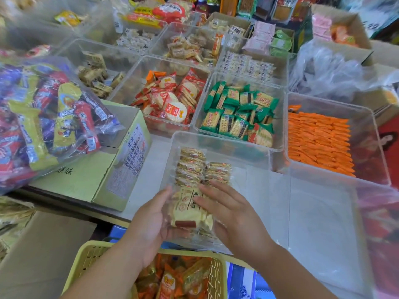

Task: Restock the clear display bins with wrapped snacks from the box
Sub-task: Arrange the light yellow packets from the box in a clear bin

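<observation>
From the head camera, the only view: the step in hand looks like setting a stack of packets (190, 212) into the near bin (248, 152), behind the two rows (194, 167) already standing in it.

To do it well, I would keep the stack squeezed from both sides so no packet slips out. I would lower it at the 6 o'clock end of the bin until it touches the rows, and ease the pressure only once it stands on edge like they do. The wrappers look slick, so a loose squeeze could let the stack fan out.

The left hand (155, 219) cups the stack from 9 o'clock. Its thumb lies up along the side of the stack and its fingers go out of sight beneath, so it seems to grip the packets. The right hand (233, 214) comes in from 3 o'clock, its fingers (211, 190) straight and spread, pressing flat on the top and side of the stack. Both forearms rise from 6 o'clock over a yellow basket (86, 255).

The stack sits at the bin's near end, touching or just beside the rows. A cardboard box (86, 182) stands at 9 o'clock of the bin. A bin of green packets (237, 113) stands at 12 o'clock.
</observation>
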{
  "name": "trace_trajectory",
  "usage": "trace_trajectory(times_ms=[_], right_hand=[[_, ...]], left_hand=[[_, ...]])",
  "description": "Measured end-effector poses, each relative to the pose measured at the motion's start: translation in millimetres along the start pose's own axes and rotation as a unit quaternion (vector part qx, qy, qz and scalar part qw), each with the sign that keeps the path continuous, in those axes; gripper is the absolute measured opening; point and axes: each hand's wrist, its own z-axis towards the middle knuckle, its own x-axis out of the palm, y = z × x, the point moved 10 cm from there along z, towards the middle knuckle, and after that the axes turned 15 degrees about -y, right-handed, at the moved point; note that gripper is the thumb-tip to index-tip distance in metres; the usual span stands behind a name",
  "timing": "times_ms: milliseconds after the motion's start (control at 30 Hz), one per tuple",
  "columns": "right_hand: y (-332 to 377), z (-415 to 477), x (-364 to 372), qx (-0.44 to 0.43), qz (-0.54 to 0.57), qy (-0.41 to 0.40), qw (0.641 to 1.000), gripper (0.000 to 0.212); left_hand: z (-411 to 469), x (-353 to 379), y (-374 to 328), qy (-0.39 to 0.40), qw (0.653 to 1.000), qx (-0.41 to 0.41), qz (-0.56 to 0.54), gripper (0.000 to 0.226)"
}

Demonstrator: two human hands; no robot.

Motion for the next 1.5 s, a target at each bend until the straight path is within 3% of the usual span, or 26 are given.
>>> trace_trajectory(times_ms=[67,133,167,267,367,500,633,833,967,1067,1133,1267,1500], right_hand=[[-18.9,8.5,-7.2,0.027,-0.028,-0.041,0.998,0.042],[-51.4,20.7,-13.2,0.094,-0.071,-0.064,0.991,0.039],[-68.9,27.8,-15.3,0.122,-0.093,-0.071,0.986,0.038],[-116.2,50.1,-13.0,0.168,-0.138,-0.077,0.973,0.033],[-153.5,66.8,13.4,0.179,-0.192,-0.011,0.965,0.022],[-190.9,69.2,60.9,0.224,-0.247,0.105,0.937,0.024],[-202.0,64.7,90.3,0.268,-0.237,0.127,0.925,0.03],[-202.7,48.6,104.7,0.306,-0.166,0.111,0.931,0.031],[-200.1,32.2,89.1,0.363,-0.114,0.014,0.925,0.048],[-187.7,22.2,74.6,0.348,-0.154,-0.038,0.924,0.056],[-183.7,11.3,76.1,0.371,-0.149,-0.017,0.916,0.061],[-182.2,-10.7,100.9,0.381,-0.166,0.113,0.903,0.07],[-186.6,-3.3,112.3,0.383,-0.224,0.171,0.88,0.07]], left_hand=[[9.3,-16.2,-19.1,-0.082,0.984,0.119,0.106,0.046],[14.4,-24.8,-42.5,-0.136,0.922,0.256,0.256,0.054],[20.4,-25.3,-44.3,-0.143,0.892,0.28,0.325,0.066],[46.7,-20.9,-23.5,-0.101,0.867,0.231,0.429,0.1],[59.6,-9.2,-3.9,-0.057,0.858,0.206,0.467,0.121],[62.8,-1.1,-3.2,-0.066,0.762,0.271,0.585,0.134],[65.7,1.4,-0.7,-0.051,0.719,0.282,0.633,0.138],[68.7,0.8,1.5,-0.058,0.704,0.287,0.647,0.14],[69.6,0.5,2.4,-0.06,0.692,0.293,0.657,0.141],[70.5,0.6,2.7,-0.059,0.688,0.299,0.659,0.141],[71.2,0.1,2.9,-0.061,0.689,0.301,0.656,0.141],[71.7,-0.2,3.6,-0.064,0.687,0.308,0.656,0.142],[72.5,0.8,4.0,-0.064,0.684,0.311,0.656,0.145]])
